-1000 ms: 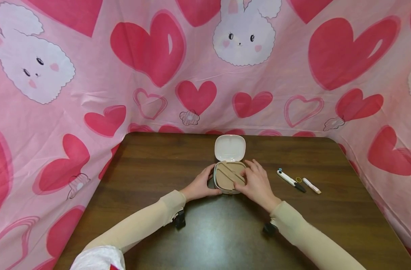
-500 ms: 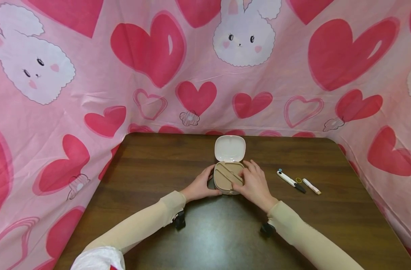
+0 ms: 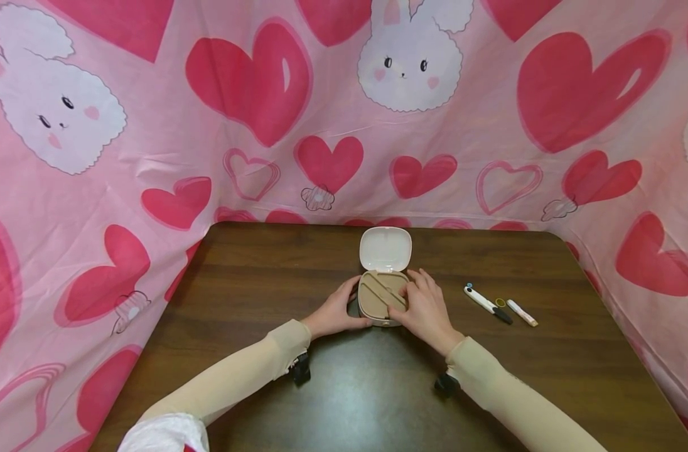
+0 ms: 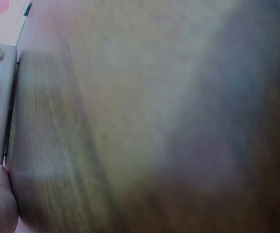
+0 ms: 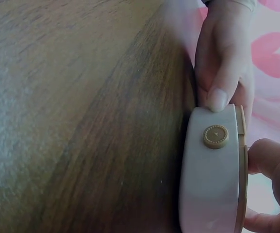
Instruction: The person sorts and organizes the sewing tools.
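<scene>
While its white lid (image 3: 385, 248) stands open, the tan case (image 3: 380, 299) rests mid-surface (image 3: 253, 282); left hand (image 3: 337, 309) grips its side, right hand (image 3: 427, 309) presses its tray with curled fingers.

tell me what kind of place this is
Probably a makeshift recording booth, not a lived-in room: a dark wooden table is walled on three sides by a pink heart-and-bunny sheet, and only an open box and a few pens lie on it.
</scene>
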### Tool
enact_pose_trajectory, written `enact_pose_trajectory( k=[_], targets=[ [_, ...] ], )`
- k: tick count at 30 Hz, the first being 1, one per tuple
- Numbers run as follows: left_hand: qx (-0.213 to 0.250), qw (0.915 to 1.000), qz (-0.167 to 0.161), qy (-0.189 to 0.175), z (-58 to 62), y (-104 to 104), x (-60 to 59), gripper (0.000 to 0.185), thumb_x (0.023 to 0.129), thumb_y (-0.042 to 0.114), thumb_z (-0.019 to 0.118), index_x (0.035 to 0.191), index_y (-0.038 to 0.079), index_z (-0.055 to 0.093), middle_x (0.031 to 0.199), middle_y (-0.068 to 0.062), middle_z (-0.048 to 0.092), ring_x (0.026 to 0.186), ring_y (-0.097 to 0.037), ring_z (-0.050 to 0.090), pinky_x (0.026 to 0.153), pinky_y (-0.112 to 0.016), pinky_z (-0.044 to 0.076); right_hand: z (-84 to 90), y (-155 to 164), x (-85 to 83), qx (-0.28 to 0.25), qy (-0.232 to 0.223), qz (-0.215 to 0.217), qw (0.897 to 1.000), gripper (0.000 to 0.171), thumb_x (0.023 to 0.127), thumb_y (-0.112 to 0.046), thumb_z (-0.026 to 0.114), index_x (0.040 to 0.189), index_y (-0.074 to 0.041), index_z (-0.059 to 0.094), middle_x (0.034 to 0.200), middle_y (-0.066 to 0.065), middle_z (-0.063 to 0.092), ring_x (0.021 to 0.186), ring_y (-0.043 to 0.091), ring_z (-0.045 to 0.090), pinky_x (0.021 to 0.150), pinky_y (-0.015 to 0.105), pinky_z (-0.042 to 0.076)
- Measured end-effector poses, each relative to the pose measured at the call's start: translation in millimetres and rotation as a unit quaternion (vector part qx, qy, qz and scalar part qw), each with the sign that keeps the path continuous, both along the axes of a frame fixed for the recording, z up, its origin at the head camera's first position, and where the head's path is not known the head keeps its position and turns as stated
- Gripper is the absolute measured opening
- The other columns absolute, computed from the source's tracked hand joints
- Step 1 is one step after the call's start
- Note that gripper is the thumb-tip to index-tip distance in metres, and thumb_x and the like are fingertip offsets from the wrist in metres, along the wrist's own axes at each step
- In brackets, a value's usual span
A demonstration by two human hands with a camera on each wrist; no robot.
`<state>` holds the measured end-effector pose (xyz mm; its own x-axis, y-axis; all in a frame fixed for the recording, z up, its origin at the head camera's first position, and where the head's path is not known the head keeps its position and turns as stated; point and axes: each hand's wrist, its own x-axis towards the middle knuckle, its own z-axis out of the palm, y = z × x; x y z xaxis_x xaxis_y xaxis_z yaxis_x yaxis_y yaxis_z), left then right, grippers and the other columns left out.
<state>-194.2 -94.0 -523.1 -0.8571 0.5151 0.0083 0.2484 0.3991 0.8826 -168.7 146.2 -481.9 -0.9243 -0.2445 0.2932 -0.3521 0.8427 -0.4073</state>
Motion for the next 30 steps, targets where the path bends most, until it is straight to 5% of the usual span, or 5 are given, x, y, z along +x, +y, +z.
enact_pose_trajectory(
  k=[30],
  targets=[
    [-0.005,1.0,0.002,0.0,2.2,0.5,1.0,0.104,0.081,0.02,0.09,0.162,0.006,0.026,0.162,-0.015,0.034,0.148,-0.025,0.04,0.121,-0.035,0.038,-4.2,3.3,1.5,-0.006,-0.014,0.003,1.0,0.034,0.081,-0.034,0.084,0.09,-0.006,0.066,0.141,0.03,0.055,0.131,0.051,0.05,0.104,0.068,0.044]
  ],
)
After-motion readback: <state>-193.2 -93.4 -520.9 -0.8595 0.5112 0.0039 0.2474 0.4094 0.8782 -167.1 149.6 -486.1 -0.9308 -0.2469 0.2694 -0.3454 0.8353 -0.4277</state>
